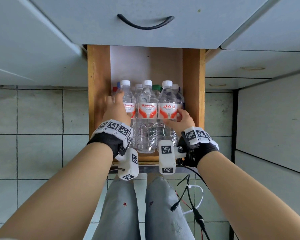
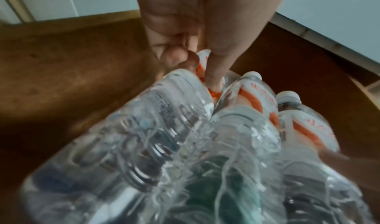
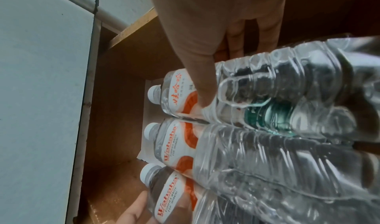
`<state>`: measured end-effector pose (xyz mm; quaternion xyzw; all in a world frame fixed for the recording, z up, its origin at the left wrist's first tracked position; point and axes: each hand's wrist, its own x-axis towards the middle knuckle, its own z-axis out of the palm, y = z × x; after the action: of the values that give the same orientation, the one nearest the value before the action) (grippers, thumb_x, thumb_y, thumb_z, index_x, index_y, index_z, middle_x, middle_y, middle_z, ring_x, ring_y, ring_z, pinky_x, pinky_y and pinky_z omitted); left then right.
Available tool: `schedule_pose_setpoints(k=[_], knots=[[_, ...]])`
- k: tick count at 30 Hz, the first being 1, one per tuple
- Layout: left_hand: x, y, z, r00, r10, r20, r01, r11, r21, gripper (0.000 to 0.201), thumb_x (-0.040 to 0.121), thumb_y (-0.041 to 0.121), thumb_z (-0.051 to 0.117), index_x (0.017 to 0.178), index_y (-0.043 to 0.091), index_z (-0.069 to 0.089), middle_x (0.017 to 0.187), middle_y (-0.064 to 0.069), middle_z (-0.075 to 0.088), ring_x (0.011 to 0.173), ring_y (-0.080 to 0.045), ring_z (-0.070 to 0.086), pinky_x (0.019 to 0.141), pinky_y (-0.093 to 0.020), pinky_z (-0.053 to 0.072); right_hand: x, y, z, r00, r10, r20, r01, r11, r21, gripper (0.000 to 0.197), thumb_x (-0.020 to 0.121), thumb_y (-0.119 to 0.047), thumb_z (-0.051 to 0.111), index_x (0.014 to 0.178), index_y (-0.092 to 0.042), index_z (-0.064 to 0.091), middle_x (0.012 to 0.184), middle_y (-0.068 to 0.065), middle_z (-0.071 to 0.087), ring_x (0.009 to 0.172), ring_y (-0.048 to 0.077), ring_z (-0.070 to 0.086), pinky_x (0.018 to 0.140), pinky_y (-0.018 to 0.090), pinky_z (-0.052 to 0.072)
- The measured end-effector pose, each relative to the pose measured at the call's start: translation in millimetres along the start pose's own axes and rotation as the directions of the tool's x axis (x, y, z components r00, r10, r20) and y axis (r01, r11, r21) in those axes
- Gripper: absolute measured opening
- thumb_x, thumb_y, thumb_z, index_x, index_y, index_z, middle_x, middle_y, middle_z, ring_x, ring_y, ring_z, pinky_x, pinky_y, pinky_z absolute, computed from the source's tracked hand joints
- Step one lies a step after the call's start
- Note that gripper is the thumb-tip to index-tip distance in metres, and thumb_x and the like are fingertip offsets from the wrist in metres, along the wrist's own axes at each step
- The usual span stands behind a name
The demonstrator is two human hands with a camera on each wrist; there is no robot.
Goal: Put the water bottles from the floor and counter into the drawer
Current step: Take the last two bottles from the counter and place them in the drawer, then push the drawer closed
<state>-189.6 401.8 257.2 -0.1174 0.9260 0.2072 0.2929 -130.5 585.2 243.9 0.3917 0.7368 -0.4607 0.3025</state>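
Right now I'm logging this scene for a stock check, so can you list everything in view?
top bottles: three, clear with white caps and red-white labels, lying side by side on the top layer in the drawer
lower bottles: count unclear, red, blue, green caps, underneath
drawer: one, brown wood, pulled open
handle: one, black, front above
cables: black, red, white, floor
left hand: on left top bottle
right hand: holds right top bottle
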Motion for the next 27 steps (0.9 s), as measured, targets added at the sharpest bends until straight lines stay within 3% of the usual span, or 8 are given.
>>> schedule_pose_setpoints(k=[3,7,11,13,15,17,22,27], knots=[[-4.9,-0.2,-5.3,1.0,0.013,0.015,-0.011,0.997,-0.081,0.07,0.078,0.01,0.065,0.139,0.027,0.034,0.135,-0.012,0.043,0.115,-0.03,0.053,0.089,-0.036,0.045,-6.8,1.7,-0.8,1.0,0.007,0.004,-0.007,1.0,0.009,0.074,0.075,-0.023,0.07,0.139,-0.016,0.034,0.136,0.011,0.045,0.116,0.024,0.052,0.082,0.026,0.042],[-38.4,6.3,-24.0,0.984,0.137,-0.114,-0.158,0.966,-0.204,0.04,0.082,0.008,0.06,0.122,0.007,0.056,0.125,-0.015,0.057,0.108,-0.029,0.057,0.082,-0.029,0.042,-27.6,0.5,5.0,0.991,-0.067,-0.114,0.07,0.997,0.023,0.066,0.075,-0.018,0.069,0.134,-0.014,0.04,0.13,0.013,0.047,0.101,0.02,0.051,0.086,0.028,0.042],[-75.2,-5.4,-26.9,0.986,0.157,-0.061,-0.168,0.899,-0.405,0.026,0.087,0.018,0.055,0.112,0.014,0.062,0.111,-0.001,0.065,0.092,-0.017,0.062,0.079,-0.025,0.046,-55.4,4.6,17.6,0.975,-0.158,-0.159,0.175,0.979,0.101,0.051,0.074,-0.017,0.069,0.121,-0.015,0.05,0.102,0.005,0.056,0.086,0.016,0.053,0.081,0.031,0.048],[-84.7,-18.3,-23.2,0.988,0.152,-0.018,-0.139,0.839,-0.525,0.019,0.09,0.019,0.052,0.104,0.014,0.063,0.09,-0.002,0.068,0.068,-0.009,0.062,0.063,-0.02,0.048,-73.3,9.3,24.1,0.977,-0.194,-0.094,0.209,0.957,0.203,0.028,0.077,-0.017,0.067,0.102,-0.018,0.057,0.08,-0.002,0.059,0.072,0.016,0.057,0.071,0.031,0.053],[-97.5,-32.1,-21.1,0.988,0.157,0.015,-0.116,0.792,-0.599,0.015,0.091,0.018,0.05,0.094,0.014,0.064,0.067,-0.002,0.063,0.045,-0.001,0.055,0.048,-0.017,0.043,-93.1,18.2,32.2,0.973,-0.232,-0.021,0.227,0.924,0.307,0.007,0.082,-0.016,0.064,0.083,-0.02,0.058,0.065,-0.003,0.059,0.053,0.013,0.057,0.049,0.025,0.05],[-112.7,-49.4,-19.1,0.986,0.162,0.044,-0.097,0.763,-0.64,0.015,0.091,0.019,0.048,0.084,0.018,0.061,0.059,-0.002,0.059,0.036,0.001,0.05,0.041,-0.015,0.039,-111.7,30.8,43.5,0.967,-0.255,0.017,0.23,0.897,0.378,0.012,0.085,-0.019,0.061,0.074,-0.018,0.057,0.057,-0.002,0.059,0.039,0.009,0.053,0.035,0.019,0.04],[-149.3,-98.9,0.9,0.969,0.188,0.157,-0.026,0.717,-0.696,0.024,0.092,0.024,0.047,0.074,0.02,0.062,0.042,0.004,0.06,0.033,-0.003,0.044,0.036,-0.016,0.026,-140.7,76.5,68.0,0.967,-0.224,0.117,0.142,0.865,0.481,0.028,0.089,-0.022,0.056,0.064,-0.01,0.061,0.043,-0.003,0.063,0.034,0.008,0.055,0.035,0.018,0.039],[-167.9,-130.9,37.8,0.96,0.172,0.219,-0.006,0.799,-0.601,0.03,0.094,0.018,0.041,0.072,0.024,0.06,0.058,0.006,0.063,0.051,-0.008,0.051,0.047,-0.022,0.03,-137.8,119.5,71.9,0.992,-0.127,-0.009,0.117,0.876,0.467,0.016,0.091,-0.021,0.052,0.08,-0.012,0.059,0.066,0.005,0.06,0.046,0.009,0.059,0.045,0.024,0.051]])
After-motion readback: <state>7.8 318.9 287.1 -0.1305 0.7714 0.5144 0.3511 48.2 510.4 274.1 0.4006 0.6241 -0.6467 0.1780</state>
